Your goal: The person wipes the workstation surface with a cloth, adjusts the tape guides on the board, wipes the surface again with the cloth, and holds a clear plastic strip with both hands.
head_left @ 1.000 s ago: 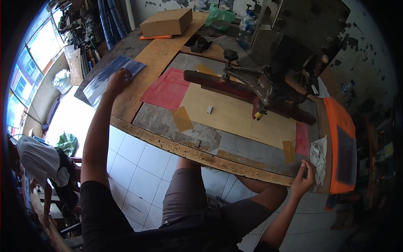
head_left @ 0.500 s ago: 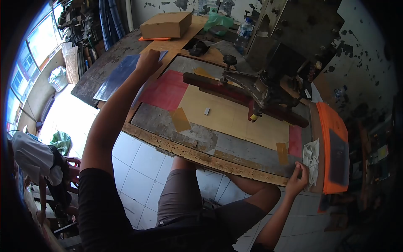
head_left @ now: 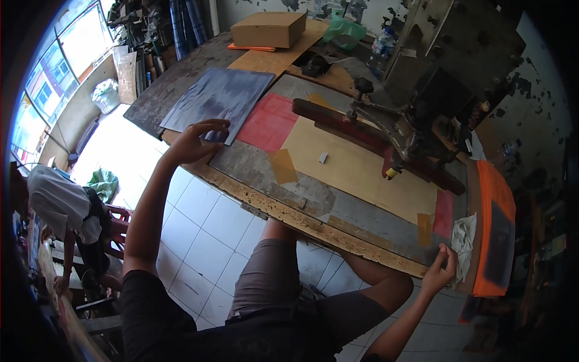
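My left hand [head_left: 196,143] is at the near corner of a glossy dark blue-grey sheet [head_left: 220,99] lying on the left of the table. Its fingers are curved, with thumb and fingers apart. At the near right corner of the work board [head_left: 374,222], my right hand [head_left: 439,271] has thumb and fingertips together; whatever may be between them is hidden. A crumpled white cloth [head_left: 463,241] lies beside it. On the board are a tan sheet [head_left: 356,166], red panels [head_left: 269,122], brown tape pieces [head_left: 283,167] and a small white block [head_left: 323,158].
A metal press arm with a long bar [head_left: 374,142] spans the board. Orange sheets [head_left: 491,229] lie at the right edge. A cardboard box [head_left: 268,30], green plastic bag [head_left: 345,30] and bottle [head_left: 383,43] stand behind. Another person [head_left: 66,205] is at lower left.
My left hand has come back toward me from the sheet's far edge to its near corner, its fingers opening. The sheet now lies flatter, left of the board. The view has shifted; my right hand stays put.
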Tool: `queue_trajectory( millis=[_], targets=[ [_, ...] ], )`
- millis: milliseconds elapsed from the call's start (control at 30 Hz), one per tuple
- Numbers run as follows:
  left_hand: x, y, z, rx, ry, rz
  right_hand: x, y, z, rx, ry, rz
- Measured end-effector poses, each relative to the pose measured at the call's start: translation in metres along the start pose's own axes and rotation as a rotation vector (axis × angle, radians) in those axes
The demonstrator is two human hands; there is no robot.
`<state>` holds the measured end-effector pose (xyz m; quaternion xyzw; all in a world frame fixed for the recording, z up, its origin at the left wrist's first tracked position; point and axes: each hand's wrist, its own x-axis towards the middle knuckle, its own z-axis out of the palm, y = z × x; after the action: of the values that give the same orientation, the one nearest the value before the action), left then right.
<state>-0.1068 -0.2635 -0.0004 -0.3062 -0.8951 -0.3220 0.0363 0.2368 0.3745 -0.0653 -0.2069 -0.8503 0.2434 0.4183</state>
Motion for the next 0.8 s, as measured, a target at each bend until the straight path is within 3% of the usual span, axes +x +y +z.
queue_trajectory(
  millis=[800],
  targets=[
    [-0.001,-0.009,0.002,0.063,0.014,0.027,0.001,0.002,-0.001,-0.041,-0.003,0.049]
  ],
)
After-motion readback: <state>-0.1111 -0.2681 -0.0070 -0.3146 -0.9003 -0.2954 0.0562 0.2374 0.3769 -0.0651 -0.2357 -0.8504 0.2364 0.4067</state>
